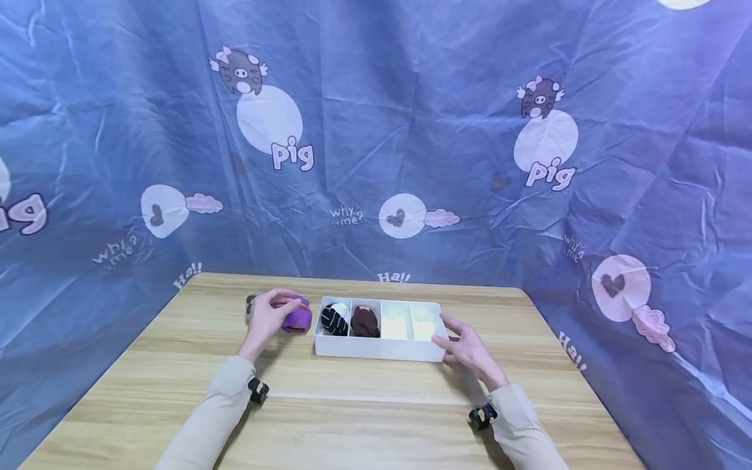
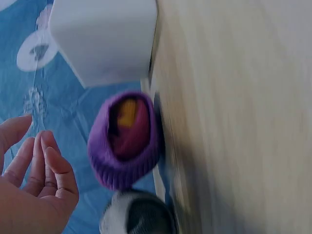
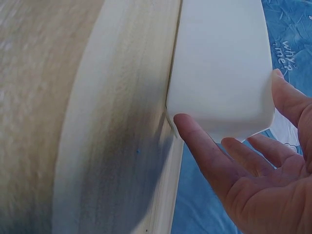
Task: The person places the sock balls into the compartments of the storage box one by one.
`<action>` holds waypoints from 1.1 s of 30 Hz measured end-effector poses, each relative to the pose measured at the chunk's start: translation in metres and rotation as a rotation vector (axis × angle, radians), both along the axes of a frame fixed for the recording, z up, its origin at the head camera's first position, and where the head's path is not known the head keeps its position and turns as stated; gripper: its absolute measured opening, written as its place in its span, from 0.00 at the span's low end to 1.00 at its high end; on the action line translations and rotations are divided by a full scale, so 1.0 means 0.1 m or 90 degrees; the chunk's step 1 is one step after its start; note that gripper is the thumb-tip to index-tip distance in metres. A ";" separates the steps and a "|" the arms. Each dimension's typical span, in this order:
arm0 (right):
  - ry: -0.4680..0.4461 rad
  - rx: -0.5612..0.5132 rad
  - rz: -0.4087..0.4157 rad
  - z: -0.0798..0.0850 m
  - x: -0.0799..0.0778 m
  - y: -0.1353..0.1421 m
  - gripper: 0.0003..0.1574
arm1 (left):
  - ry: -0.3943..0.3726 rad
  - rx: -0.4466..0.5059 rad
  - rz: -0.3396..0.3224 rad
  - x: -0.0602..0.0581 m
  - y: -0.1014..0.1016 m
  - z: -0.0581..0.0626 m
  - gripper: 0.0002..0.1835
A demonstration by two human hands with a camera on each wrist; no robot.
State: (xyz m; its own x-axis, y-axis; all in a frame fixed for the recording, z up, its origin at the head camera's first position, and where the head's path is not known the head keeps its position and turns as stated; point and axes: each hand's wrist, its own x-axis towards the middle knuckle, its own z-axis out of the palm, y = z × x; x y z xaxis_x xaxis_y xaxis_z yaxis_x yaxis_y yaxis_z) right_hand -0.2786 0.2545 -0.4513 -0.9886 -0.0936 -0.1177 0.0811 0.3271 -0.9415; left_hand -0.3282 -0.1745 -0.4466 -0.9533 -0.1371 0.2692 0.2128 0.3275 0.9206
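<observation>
A long white divided box (image 1: 378,348) lies across the table. In its left compartment is a black-and-white rolled sock (image 1: 335,320), and beside that a dark brown rolled sock (image 1: 365,322). My right hand (image 1: 469,346) holds the box's right end, thumb at the rim and fingers spread around the end wall. Left of the box sits a purple rolled sock (image 2: 124,178) with maroon and yellow inside its fold. My left hand (image 2: 41,180) hovers close beside it, fingers loosely bent, with a gap between fingertips and sock. A grey rolled sock (image 2: 139,214) sits behind the purple one, partly hidden.
The wooden table (image 1: 376,418) extends around the box, its far edge near a blue printed curtain (image 1: 376,130) that hangs behind and along both sides. A black wrist camera (image 1: 258,390) is strapped to the left wrist, another wrist camera (image 1: 483,416) to the right.
</observation>
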 end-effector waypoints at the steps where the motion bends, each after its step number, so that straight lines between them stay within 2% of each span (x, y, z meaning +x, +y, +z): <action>1: 0.000 0.003 0.002 0.00 -0.01 0.00 0.47 | 0.001 -0.002 0.014 -0.01 -0.04 0.00 0.18; 3: -0.001 0.001 0.001 0.00 -0.01 0.00 0.47 | 0.002 0.000 0.036 -0.03 -0.10 0.01 0.19; 8: -0.007 -0.006 -0.002 0.00 -0.01 -0.02 0.48 | -0.018 0.011 0.059 -0.04 -0.27 0.04 0.21; 16: -0.005 0.007 0.001 0.00 -0.01 -0.01 0.47 | -0.053 -0.010 0.100 -0.07 -0.47 0.02 0.21; 23: -0.009 0.004 -0.001 0.00 -0.01 -0.02 0.47 | -0.143 0.041 0.064 -0.05 -0.55 0.01 0.26; 27: -0.010 0.005 0.002 0.00 -0.01 -0.02 0.48 | -0.126 0.036 0.078 -0.07 -0.56 -0.01 0.24; 33: -0.005 0.002 0.001 0.01 0.01 0.00 0.47 | -0.097 -0.022 0.119 -0.12 -0.59 -0.05 0.21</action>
State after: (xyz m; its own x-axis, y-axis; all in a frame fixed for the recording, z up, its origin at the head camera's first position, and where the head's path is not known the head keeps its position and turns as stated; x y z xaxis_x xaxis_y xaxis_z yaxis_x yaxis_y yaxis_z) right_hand -0.2780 0.2540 -0.4501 -0.9875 -0.0949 -0.1260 0.0882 0.3299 -0.9399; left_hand -0.3407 -0.2331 -0.4512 -0.9421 -0.3086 0.1311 0.0044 0.3796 0.9251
